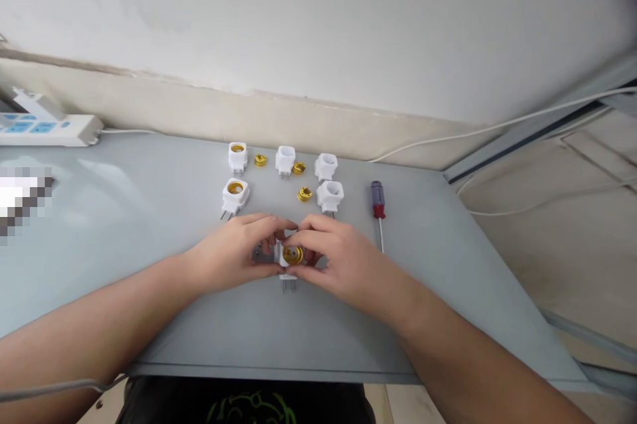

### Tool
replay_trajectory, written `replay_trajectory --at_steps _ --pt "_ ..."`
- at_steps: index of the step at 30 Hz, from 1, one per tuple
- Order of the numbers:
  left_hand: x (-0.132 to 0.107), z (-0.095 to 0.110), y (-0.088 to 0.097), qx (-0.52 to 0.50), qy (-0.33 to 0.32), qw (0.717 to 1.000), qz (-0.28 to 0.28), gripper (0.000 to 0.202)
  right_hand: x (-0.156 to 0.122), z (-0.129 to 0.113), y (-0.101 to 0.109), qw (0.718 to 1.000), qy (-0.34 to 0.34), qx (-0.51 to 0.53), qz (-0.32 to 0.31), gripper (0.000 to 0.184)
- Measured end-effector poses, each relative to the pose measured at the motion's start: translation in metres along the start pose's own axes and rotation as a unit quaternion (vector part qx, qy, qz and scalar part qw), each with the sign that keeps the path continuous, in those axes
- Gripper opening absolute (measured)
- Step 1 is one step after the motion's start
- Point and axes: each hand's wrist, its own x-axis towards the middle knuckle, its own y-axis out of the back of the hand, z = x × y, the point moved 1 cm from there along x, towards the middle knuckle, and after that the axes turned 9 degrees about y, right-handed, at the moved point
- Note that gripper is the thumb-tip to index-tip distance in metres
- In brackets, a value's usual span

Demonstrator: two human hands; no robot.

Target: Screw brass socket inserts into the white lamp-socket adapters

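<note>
Near the front middle of the table, my left hand [226, 251] is closed round the left side of a white plug-in lamp socket [287, 276], its two metal prongs pointing toward me. A gold threaded ring [293, 254] shows at the socket's mouth; how deep it sits I cannot tell. My right hand [343, 255] pinches this gold ring from the right with thumb and fingers. Several more white lamp sockets [330, 196] stand beyond my hands, two on the left with gold inside. Loose gold threaded rings [304, 194] lie among them.
A screwdriver [378, 197] with a purple and red handle lies right of the sockets. At the far left stands a white power strip [74, 131] with a plug in it. A blurred-out object [20, 195] lies below it. A white cable [438, 137] runs along the back right.
</note>
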Motion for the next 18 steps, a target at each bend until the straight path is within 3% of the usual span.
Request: replay_trajectory --at_steps 6,9,11,13,15,16,18 --pt "-0.001 -0.001 0.0 -0.025 0.008 1.0 -0.003 0.057 0.0 0.003 0.0 1.0 0.002 0.01 -0.01 0.02" --pt "-0.001 -0.001 0.001 -0.03 0.004 1.0 -0.004 0.052 -0.001 0.002 0.004 1.0 0.005 0.002 -0.003 0.028" --pt "-0.002 -0.001 0.001 -0.035 0.009 0.999 -0.009 0.047 -0.002 0.004 0.012 1.0 0.012 -0.007 0.018 0.024" --pt "-0.002 -0.002 0.002 -0.039 0.021 0.999 -0.015 0.043 -0.004 0.011 0.026 0.998 0.002 -0.024 0.062 0.016" --pt "-0.002 -0.002 0.003 -0.037 0.031 0.999 -0.016 0.04 -0.007 0.027 0.045 0.987 -0.05 -0.064 0.14 0.019" --pt "-0.003 -0.002 0.003 -0.033 0.032 0.999 -0.015 0.039 -0.009 0.038 0.056 0.97 -0.093 -0.104 0.197 0.022" --pt "-0.003 -0.002 0.003 -0.025 0.032 0.999 -0.014 0.038 -0.015 0.065 0.078 0.911 -0.223 -0.195 0.286 0.023"
